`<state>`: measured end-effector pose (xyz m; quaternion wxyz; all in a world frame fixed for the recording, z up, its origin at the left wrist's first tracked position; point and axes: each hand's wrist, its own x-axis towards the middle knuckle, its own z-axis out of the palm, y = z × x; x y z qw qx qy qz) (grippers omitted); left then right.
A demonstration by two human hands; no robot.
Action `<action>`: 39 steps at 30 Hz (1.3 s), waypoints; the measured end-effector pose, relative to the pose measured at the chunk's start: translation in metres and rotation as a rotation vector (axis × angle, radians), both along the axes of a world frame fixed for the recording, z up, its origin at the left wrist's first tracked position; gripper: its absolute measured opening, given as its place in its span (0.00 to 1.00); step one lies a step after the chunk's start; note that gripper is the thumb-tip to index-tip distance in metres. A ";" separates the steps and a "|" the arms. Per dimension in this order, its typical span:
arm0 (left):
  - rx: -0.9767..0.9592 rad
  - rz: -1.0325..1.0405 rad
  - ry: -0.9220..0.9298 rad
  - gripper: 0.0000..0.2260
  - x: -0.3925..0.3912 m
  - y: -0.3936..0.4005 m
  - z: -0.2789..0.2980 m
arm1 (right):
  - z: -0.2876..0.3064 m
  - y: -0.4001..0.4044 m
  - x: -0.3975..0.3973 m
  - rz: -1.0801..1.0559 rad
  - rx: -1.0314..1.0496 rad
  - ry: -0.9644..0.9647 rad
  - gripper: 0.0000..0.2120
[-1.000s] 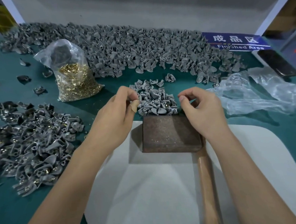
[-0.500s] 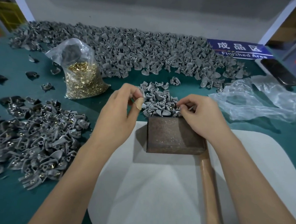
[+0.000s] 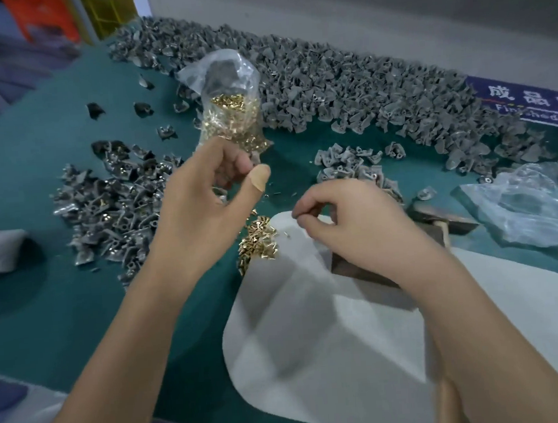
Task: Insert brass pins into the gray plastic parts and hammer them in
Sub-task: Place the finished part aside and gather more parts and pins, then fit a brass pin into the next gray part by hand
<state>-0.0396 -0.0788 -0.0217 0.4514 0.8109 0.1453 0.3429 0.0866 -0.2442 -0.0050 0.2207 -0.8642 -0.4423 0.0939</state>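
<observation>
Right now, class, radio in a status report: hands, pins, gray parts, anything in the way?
Left hand raised, fingers curled, contents unclear. Right hand pinching over loose brass pins. Small gray parts pile just beyond. Hammer lies under right wrist.

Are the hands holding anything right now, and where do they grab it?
The right hand pinches something tiny between thumb and fingertip; too small to identify. The left hand is raised with curled fingers; whether it holds anything cannot be told.

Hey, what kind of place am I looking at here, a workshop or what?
Most likely a small factory assembly bench. Hundreds of identical gray plastic parts are heaped on the green table, a bag of brass pins stands beside them, and a blue sign reads "Finished Area".
</observation>
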 end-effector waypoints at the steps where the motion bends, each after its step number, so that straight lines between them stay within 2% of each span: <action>1: -0.010 0.007 0.021 0.08 -0.008 0.003 -0.003 | -0.002 0.007 -0.005 0.029 -0.045 -0.019 0.06; 5: -0.055 0.023 0.116 0.06 -0.027 0.015 -0.013 | -0.008 0.021 -0.014 0.030 -0.160 -0.123 0.05; 8: -0.059 0.007 0.154 0.10 -0.034 0.020 -0.014 | -0.009 0.024 -0.019 -0.001 -0.213 -0.199 0.05; 16: -0.219 -0.095 0.148 0.09 -0.032 0.016 -0.003 | -0.010 0.023 -0.026 0.013 -0.270 -0.293 0.08; 17: -0.253 -0.119 0.132 0.09 -0.030 0.014 -0.002 | -0.011 0.020 -0.025 0.006 -0.215 -0.269 0.07; 19: -0.276 -0.156 0.106 0.08 -0.025 0.010 0.001 | -0.010 0.012 -0.021 -0.046 0.021 -0.095 0.04; 22: -0.286 -0.236 0.094 0.08 -0.010 -0.002 0.004 | -0.007 -0.009 -0.011 -0.141 0.430 0.203 0.08; 25: -0.272 -0.355 0.096 0.09 0.013 -0.019 0.008 | -0.001 -0.032 -0.001 -0.185 0.688 0.391 0.07; 30: -0.180 -0.430 0.108 0.09 0.052 -0.049 0.011 | 0.003 -0.062 0.014 -0.304 0.876 0.521 0.04; 35: -0.148 -0.445 0.098 0.07 0.082 -0.071 0.008 | -0.003 -0.080 0.025 -0.333 0.888 0.579 0.03; 39: -0.099 -0.412 0.114 0.06 0.098 -0.079 -0.003 | -0.011 -0.086 0.033 -0.338 0.910 0.637 0.07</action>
